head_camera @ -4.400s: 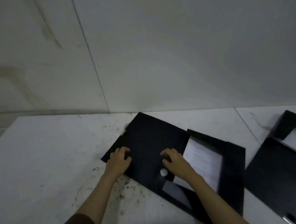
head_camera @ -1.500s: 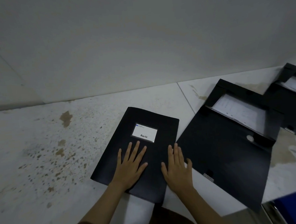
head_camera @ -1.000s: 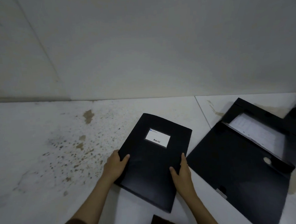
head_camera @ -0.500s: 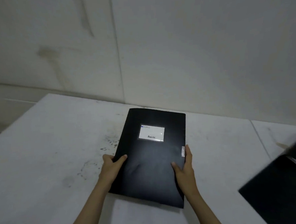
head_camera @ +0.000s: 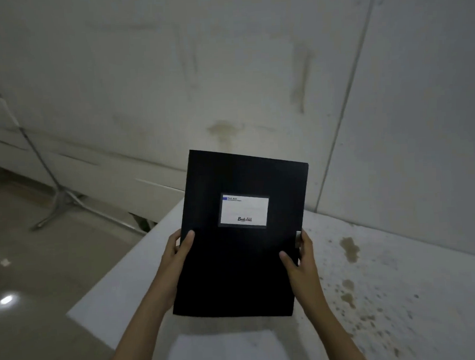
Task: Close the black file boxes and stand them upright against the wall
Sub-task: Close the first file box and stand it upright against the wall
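- Nearest: two bare forearms reaching forward from the bottom edge, one on each side of the black file box.
- Left hand: grip closed on the left long edge of the box, thumb on the front face, other fingers hidden behind.
- Right hand: grip closed on the right long edge, thumb on the front, fingers wrapped around the side just beside a small metal clasp.
- Black file box: closed, held off the white surface, label facing the camera and readable the right way up; nearly upright, top leaning a little away.
- Position of the box: above the left end of the surface, near its corner; not yet touching the wall.
- Step in hand, as a judgement: carrying the closed box toward the wall, to stand on its bottom edge.
- To do it well: keep both grips level, lower the bottom edge flat on the surface first, then slide the back against the wall.
- Also good: place well away from the corner of the surface, because a drop to the floor is close on the left.
- Release only after the box stands without support; a thin box tips easily.
- Farther: stained spots on the surface at the right, a metal stand on the floor at the left.
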Tool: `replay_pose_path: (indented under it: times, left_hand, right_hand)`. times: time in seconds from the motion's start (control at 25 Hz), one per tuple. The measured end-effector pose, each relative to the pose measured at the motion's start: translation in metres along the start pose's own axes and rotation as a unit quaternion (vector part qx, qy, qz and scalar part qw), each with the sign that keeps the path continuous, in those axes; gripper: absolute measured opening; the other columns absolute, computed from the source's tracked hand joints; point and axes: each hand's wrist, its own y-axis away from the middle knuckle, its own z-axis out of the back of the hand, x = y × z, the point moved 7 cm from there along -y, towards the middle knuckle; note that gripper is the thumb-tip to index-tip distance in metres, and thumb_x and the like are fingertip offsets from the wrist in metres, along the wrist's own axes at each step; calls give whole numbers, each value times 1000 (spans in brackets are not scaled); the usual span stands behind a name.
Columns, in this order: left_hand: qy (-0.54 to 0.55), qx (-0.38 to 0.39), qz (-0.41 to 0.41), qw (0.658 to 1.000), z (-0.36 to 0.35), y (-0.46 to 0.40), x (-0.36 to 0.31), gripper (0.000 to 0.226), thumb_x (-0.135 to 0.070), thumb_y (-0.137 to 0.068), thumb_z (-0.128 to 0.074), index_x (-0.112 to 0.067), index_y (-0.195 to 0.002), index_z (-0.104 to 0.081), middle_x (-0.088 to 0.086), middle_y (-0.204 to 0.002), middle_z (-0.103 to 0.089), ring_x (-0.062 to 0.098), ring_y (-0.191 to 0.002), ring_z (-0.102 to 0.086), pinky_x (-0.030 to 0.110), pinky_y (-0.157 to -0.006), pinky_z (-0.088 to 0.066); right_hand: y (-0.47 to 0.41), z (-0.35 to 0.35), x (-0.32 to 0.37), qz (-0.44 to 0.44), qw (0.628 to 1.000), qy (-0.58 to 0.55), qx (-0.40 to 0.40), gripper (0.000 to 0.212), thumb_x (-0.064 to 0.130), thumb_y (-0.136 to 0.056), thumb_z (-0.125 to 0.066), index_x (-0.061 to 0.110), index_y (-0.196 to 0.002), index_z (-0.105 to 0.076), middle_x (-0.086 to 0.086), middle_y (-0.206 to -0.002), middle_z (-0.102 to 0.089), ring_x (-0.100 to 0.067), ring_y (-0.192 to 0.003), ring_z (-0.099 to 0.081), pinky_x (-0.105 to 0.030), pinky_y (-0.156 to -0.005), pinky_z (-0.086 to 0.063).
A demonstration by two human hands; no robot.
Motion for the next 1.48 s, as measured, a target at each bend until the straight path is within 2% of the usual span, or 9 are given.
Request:
replay_pose_path:
  times: [0.2, 0.44, 0.68, 0.84, 1.0, 1.08, 1.2, 1.28, 1.48]
  left_hand:
    - [39, -23, -32, 998, 61, -23, -40, 64, -55, -74, -58, -24, -128, -42, -2, -122, -60, 15, -111, -59, 31, -88, -49]
    - [78, -105, -111, 985, 105, -67, -82, 44, -29, -86, -57, -19, -125, -41, -3, -117, -57, 15, -106, -58, 26, -78, -48]
    - [-17, -156, -153, 976, 104, -124, -90, 35, -21, -90, -53, -21, -118, -32, 1, -118, -46, 18, -104, -51, 31, -82, -44]
    - [-72, -165, -166, 970, 90, -170, -82, 35, -11, -90, -52, -19, -111, -25, 5, -117, -40, 21, -105, -47, 32, -83, -43]
    - [-99, -181, -156, 966, 78, -213, -62, 42, -4, -88, -54, -4, -118, -24, 6, -114, -35, 21, -105, -43, 30, -88, -42]
    - [-108, -185, -148, 966, 73, -231, -49, 46, -2, -87, -54, 1, -120, -22, 8, -115, -34, 21, -106, -41, 29, -89, -39]
    - [-107, -196, -138, 965, 72, -250, -27, 51, -1, -86, -55, 3, -123, -20, 14, -122, -35, 24, -113, -41, 36, -95, -42]
    - [-110, -210, -141, 961, 70, -260, -16, 57, 1, -84, -57, 4, -125, -19, 19, -130, -34, 24, -116, -40, 38, -99, -42]
    - [-115, -218, -127, 961, 57, -286, -18, 58, 8, -82, -57, 10, -126, -19, 22, -130, -35, 18, -111, -38, 28, -96, -37]
  right_hand:
    - [-38, -71, 49, 41, 998, -16, 37, 53, 13, -93, -49, 22, -139, -27, 12, -125, -41, -7, -115, -42, -18, -90, -38]
    - [-111, -132, 84, 49, 994, 12, 100, 51, 18, -94, -46, 24, -140, -24, 5, -132, -41, -12, -121, -41, -32, -101, -38]
    - [-190, -191, 98, 72, 984, 68, 148, 62, 25, -95, -45, 22, -147, -11, -5, -155, -23, -24, -141, -27, -49, -114, -29]
    - [-222, -224, 115, 124, 970, 94, 188, 72, 14, -93, -49, 24, -147, -4, -2, -158, -11, -22, -145, -14, -46, -117, -24]
    - [-244, -244, 139, 220, 942, 128, 218, 78, 6, -88, -54, 39, -144, -10, 4, -159, 4, -7, -143, 10, -30, -110, -14]
    - [-249, -255, 135, 233, 917, 180, 268, 71, 11, -88, -56, 40, -141, -20, 5, -158, 11, -3, -142, 4, -27, -105, -24]
    - [-254, -263, 122, 230, 899, 232, 293, 64, 16, -87, -60, 36, -138, -29, 4, -157, 16, -17, -140, -22, -30, -95, -43]
    - [-258, -267, 113, 235, 893, 239, 300, 64, 16, -85, -63, 32, -138, -31, 5, -157, 16, -18, -139, -25, -32, -98, -41]
    - [-280, -270, 100, 238, 899, 244, 275, 70, 19, -79, -71, 30, -136, -32, 8, -156, 19, -13, -137, -25, -45, -94, -49]
